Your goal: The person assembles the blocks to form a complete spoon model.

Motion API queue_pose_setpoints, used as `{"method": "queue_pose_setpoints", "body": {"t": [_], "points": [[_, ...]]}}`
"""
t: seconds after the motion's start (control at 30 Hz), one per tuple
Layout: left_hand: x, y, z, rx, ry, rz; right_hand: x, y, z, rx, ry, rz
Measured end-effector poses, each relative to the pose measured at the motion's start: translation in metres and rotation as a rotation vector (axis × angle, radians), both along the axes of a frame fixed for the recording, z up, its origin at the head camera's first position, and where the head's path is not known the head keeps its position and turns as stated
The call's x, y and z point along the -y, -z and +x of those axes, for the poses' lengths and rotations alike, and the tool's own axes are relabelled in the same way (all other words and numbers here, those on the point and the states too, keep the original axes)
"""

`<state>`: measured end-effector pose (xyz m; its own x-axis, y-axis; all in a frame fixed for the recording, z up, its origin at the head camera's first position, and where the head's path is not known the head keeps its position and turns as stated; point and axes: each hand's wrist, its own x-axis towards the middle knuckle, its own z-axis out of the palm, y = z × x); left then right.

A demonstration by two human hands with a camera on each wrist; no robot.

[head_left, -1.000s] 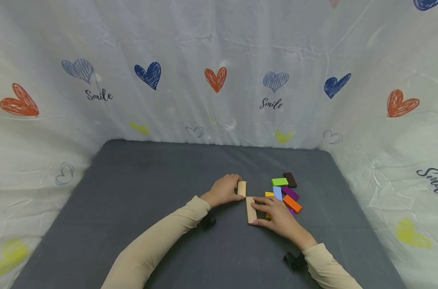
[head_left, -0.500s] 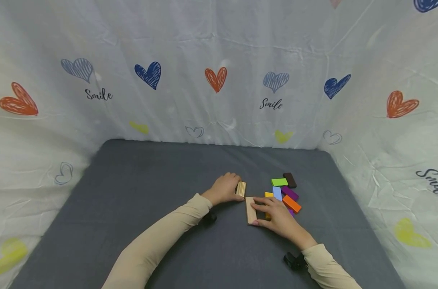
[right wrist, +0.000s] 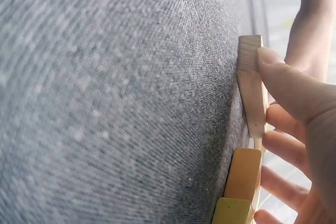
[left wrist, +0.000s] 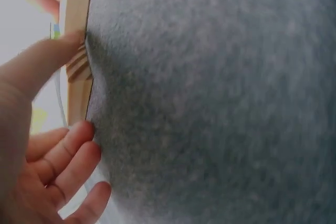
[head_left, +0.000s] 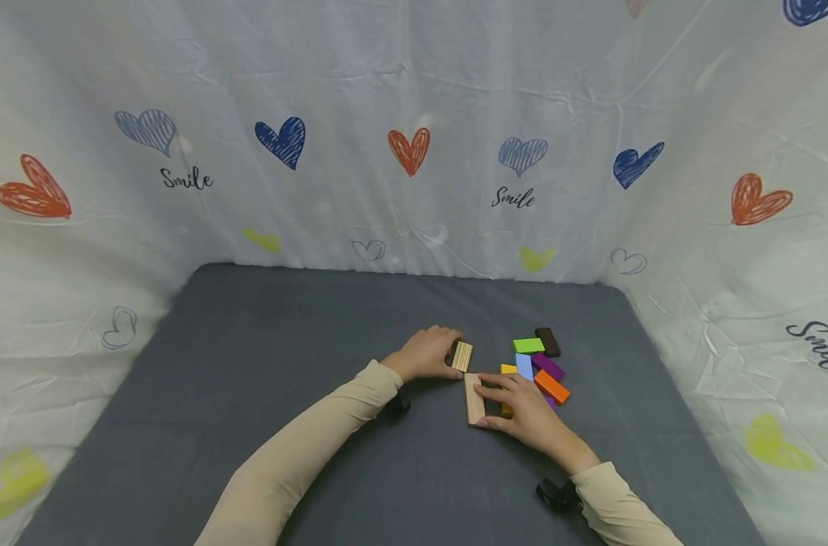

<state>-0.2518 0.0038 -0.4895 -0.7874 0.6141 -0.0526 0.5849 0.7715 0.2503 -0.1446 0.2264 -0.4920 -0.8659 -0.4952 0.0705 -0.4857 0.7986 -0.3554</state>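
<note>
1. The left hand (head_left: 424, 354) pinches a striped wooden block (head_left: 462, 356) between its thumb and fingers, the thumb at the end nearer the person and a finger at the far end.
2. The right hand (head_left: 528, 406) grips a plain wooden block (head_left: 475, 399), with the thumb at its near end and the fingers along its far part.
3. Both wooden blocks sit between the two hands, nearly end to end: the striped one lies farther from the person, just beyond the far end of the plain one. Whether their ends touch is hard to tell.
4. Just beyond the fingers of the right hand are a yellow block (head_left: 508, 369), partly hidden by that hand, and a light blue block (head_left: 524, 365).
5. To the right of those fingers lie an orange block (head_left: 552, 387) and a purple block (head_left: 549, 367), near each other.
6. Farther out past the right hand, a green block (head_left: 528, 346) lies beside a dark brown block (head_left: 547, 342).
7. Under both hands stretches the counter (head_left: 305, 326), covered in grey cloth.
8. Beyond the hands hangs a white curtain (head_left: 346, 182) printed with hearts and the word "Smile".
</note>
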Motion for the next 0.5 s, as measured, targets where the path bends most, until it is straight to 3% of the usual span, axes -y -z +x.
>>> {"method": "queue_pose_setpoints", "body": {"t": [0.27, 0.5], "points": [[-0.002, 0.006, -0.001, -0.062, -0.037, -0.013, -0.001, -0.001, 0.001, -0.003, 0.004, -0.004], [0.007, 0.001, -0.009, 0.025, 0.036, 0.042, 0.000, -0.002, 0.001, -0.002, -0.004, -0.019]]}}
